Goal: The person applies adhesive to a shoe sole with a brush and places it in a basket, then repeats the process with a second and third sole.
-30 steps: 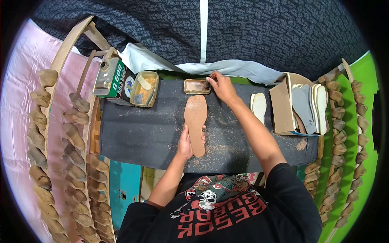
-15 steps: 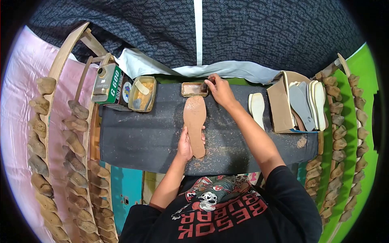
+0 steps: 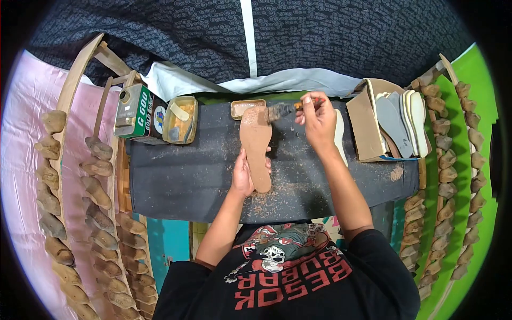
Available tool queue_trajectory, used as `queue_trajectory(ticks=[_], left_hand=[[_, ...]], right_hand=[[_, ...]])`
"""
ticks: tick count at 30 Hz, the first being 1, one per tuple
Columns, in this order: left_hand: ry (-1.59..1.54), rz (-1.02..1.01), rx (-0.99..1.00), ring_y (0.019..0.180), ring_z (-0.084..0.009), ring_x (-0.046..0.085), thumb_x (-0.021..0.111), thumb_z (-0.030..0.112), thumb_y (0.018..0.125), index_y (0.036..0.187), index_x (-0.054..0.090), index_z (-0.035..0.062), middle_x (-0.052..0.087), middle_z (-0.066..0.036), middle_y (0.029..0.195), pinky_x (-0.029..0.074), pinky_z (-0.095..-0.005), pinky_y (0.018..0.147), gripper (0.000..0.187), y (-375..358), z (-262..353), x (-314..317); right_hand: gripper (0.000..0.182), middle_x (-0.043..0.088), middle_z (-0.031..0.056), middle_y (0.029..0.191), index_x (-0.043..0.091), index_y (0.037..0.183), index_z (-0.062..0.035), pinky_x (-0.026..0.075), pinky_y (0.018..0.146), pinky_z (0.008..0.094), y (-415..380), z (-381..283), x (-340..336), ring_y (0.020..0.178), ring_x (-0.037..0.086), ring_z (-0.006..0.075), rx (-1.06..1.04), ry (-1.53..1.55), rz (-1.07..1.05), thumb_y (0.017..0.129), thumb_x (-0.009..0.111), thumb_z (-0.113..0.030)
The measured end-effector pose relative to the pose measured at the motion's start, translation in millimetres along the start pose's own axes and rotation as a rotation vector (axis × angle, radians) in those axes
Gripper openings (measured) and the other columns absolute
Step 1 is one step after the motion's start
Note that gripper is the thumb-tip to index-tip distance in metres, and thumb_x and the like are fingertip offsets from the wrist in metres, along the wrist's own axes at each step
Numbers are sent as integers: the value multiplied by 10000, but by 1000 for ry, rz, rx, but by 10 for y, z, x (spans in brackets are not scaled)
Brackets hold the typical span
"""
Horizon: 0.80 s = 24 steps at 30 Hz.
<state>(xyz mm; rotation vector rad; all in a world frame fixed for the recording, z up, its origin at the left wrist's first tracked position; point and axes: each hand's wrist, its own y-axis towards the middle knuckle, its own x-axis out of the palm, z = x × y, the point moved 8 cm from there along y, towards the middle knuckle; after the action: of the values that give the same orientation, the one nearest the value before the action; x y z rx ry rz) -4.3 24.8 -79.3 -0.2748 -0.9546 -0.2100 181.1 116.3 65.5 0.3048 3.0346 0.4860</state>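
My left hand is wrapped round the narrow part of a brown shoe sole, fingers showing at both edges. The sole is held with its wide toe end pointing away from me and shows a damp, speckled patch there. Between the fingers of my right hand is a brush with a dark head and an orange-and-black handle. Its bristles reach the right edge of the sole's toe end. Just behind the toe lies a small shallow tray of glue-like liquid, partly covered by the sole.
A green and white G 600 can and a yellowish tub with scrapers stand at the left. At the right are a pale sole and a cardboard box of soles. Shavings litter the dark cloth. Racks of wooden shoe lasts flank the table.
My right hand has moved right and nearer from the tray, bringing the brush out to the sole's toe edge. My left hand keeps its hold on the sole.
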Motion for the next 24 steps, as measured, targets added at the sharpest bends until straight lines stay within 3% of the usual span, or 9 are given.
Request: queue_trajectory(ticks=[3,12,18,22,24], left_hand=[[2,-29,-22,839,-228,603,280,459,1073,1370,486,21,604,-134,1254,541,-378,742,568,29,-43,79],[-14,-65,-86,831,-229,606,279,475,1070,1388,484,33,606,-138,1239,528,-378,741,582,66,-142,68],[-28,-132,-127,850,-229,594,280,479,1069,1415,471,48,593,-134,1295,521,-381,739,585,-12,-212,298],[-32,-115,-110,855,-231,585,289,476,1070,1418,469,45,590,-133,1304,519,-390,736,583,-33,-244,352],[-41,-118,-94,852,-231,586,289,476,1070,1416,470,44,591,-133,1301,519,-390,737,582,-5,-214,356]], right_hand=[[106,623,33,698,586,1003,-15,480,534,240,-112,-88,-18,603,603,79,-123,-113,-12,1004,593,-121],[75,587,34,664,584,957,-21,449,530,270,-570,-186,-137,569,549,88,-120,-261,-118,948,622,-84],[72,598,59,696,582,990,-11,455,533,281,-300,-463,-286,571,551,102,-299,-337,30,953,613,-65],[72,591,63,689,568,997,-11,453,529,285,-345,-727,-246,564,559,117,-414,-407,20,952,609,-51],[57,574,54,664,566,976,-13,446,525,278,-450,-670,-271,556,543,106,-371,-418,-2,951,603,-49]])
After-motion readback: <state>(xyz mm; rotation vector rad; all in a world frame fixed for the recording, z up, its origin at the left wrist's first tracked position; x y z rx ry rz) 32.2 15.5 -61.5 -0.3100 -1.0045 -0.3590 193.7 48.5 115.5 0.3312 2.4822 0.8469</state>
